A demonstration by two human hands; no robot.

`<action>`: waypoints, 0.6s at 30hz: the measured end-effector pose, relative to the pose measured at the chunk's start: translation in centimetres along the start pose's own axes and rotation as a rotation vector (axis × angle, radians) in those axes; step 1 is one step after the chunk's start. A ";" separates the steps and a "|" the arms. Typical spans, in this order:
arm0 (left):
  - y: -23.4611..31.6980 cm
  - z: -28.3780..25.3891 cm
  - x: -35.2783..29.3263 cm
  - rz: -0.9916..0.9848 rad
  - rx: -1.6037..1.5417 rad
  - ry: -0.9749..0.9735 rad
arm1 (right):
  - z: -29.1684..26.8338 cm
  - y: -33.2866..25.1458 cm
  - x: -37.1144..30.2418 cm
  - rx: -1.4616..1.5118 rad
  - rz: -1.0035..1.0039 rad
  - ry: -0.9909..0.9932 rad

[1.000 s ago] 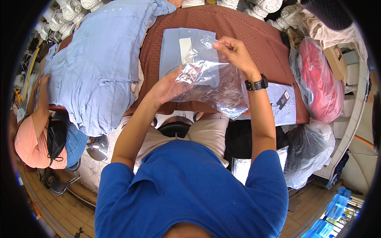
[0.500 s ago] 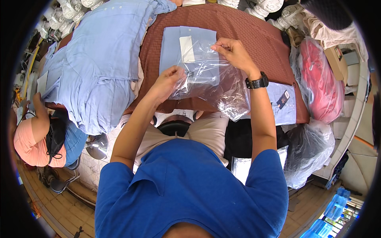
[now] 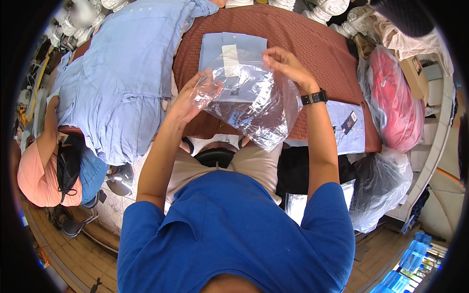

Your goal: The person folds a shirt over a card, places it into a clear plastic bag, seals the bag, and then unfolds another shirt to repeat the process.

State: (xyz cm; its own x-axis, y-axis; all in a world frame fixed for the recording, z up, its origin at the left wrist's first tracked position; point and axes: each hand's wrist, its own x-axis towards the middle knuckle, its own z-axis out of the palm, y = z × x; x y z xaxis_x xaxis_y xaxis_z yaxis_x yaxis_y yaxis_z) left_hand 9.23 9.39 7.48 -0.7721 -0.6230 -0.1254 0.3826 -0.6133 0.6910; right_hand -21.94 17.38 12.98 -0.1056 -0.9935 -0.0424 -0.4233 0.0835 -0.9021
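A clear plastic bag [image 3: 264, 115] hangs between my two hands, over the near part of a folded light blue shirt [image 3: 210, 46]. A pale card tag [image 3: 230, 61] lies on the shirt. My left hand [image 3: 191, 97] holds the bag's left side, with its fingers curled and partly covered by the shiny film. At the bag's upper right edge, my right hand [image 3: 289, 67] grips the film between thumb and fingers; a black watch [image 3: 315, 97] is on that wrist. Glare on the film hides part of the shirt.
A heap of light blue shirts [image 3: 115, 73] covers the left of the brown-clothed table [image 3: 303, 36]. Another folded shirt with a dark tag [image 3: 350, 122] lies at right, near a bagged red bundle [image 3: 393, 97]. A person in a peach top [image 3: 36, 171] sits at left, reaching toward the heap.
My left hand has moved left and slightly up, its fingers now under the film. The bag has spread wider and its lower corner has shifted left. The person's hand at left has risen.
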 end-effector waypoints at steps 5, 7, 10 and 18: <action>0.0 -1.8 -0.1 -0.019 -0.124 -0.067 | -1.3 4.6 -1.9 0.007 0.168 -0.238; 0.6 -2.0 -0.3 -0.046 -0.127 -0.062 | -2.0 5.7 -2.7 0.080 0.172 -0.312; 1.5 -2.6 -0.8 -0.110 -0.154 -0.145 | -2.1 4.3 -3.9 0.122 0.155 -0.250; 4.0 0.4 -2.5 -0.183 0.439 -0.209 | -5.6 -0.8 -4.7 0.169 0.182 -0.371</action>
State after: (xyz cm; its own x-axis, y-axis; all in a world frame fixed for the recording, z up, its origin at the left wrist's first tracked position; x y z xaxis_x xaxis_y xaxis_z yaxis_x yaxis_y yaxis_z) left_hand 12.48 8.67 10.86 -0.9086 -0.3868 -0.1578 0.0179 -0.4133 0.9104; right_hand -26.13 22.40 16.29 0.1780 -0.9268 -0.3306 -0.2718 0.2765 -0.9218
